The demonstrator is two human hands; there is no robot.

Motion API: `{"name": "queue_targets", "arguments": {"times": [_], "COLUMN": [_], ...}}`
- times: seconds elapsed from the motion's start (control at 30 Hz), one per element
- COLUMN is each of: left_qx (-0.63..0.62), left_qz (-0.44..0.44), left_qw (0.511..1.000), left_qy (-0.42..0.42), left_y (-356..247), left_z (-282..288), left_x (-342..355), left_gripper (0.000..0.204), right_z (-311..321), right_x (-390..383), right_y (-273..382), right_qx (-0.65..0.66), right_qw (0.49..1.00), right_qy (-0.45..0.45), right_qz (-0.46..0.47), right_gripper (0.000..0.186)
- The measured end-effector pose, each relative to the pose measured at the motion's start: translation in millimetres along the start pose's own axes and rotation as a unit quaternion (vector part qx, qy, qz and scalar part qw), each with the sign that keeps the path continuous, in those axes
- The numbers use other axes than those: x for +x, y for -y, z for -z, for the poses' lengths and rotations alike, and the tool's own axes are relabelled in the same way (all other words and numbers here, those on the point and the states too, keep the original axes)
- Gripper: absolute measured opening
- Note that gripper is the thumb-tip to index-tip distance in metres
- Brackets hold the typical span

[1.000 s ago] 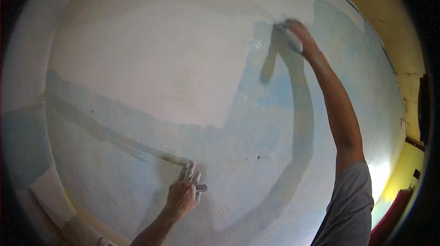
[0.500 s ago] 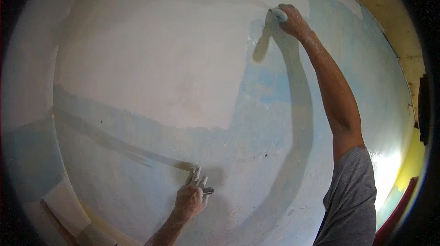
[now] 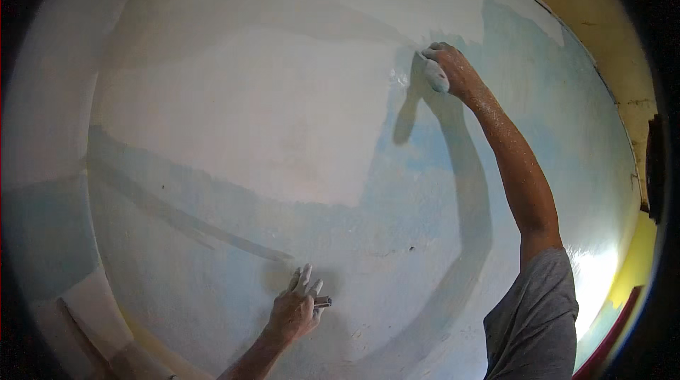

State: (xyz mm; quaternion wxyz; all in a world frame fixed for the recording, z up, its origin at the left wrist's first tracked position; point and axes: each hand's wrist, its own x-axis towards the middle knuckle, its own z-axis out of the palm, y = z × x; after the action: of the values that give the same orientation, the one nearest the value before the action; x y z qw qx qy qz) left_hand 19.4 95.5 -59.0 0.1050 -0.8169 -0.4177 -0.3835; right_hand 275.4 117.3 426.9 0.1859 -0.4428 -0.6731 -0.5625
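Your two hands each have one thing. Your right hand point(image 3: 457, 72) is closed around one pale-ended tool point(image 3: 437, 77), high on the blue-and-white wall point(image 3: 283, 111). Your left hand point(image 3: 292, 313), lower down, has its fingers partly spread while gripping one short metallic bar point(image 3: 323, 302). Two dark spots point(image 3: 411, 248) mark the wall.

Two held objects point(image 3: 438, 80) point(image 3: 323, 301), two forearms point(image 3: 490, 109) point(image 3: 261, 352) and one sleeve point(image 3: 535, 309) show.
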Motion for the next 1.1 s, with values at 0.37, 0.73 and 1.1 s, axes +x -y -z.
{"name": "queue_targets", "arguments": {"times": [0.37,0.73,1.1], "left_qx": [0.012,0.004,-0.015], "left_qz": [0.039,0.064,0.036], "left_qw": [0.999,0.997,0.999], "left_qy": [0.034,0.038,0.019], "left_y": [8.5,7.4,10.4], "left_z": [-25.0,-37.6,-37.3], "left_x": [1.2,5.9,5.8], "left_gripper": [0.058,0.057,0.057], "right_z": [-44.4,-58.4,-20.2], "right_x": [-1.1,4.0,8.7], "right_y": [-40.5,-79.1,13.1], "right_qx": [0.006,0.035,0.014], "right_qw": [0.994,0.962,0.984], "right_qy": [-0.111,-0.24,-0.135], "right_qz": [0.004,0.127,0.113], "right_gripper": [0.056,0.047,0.032]}}
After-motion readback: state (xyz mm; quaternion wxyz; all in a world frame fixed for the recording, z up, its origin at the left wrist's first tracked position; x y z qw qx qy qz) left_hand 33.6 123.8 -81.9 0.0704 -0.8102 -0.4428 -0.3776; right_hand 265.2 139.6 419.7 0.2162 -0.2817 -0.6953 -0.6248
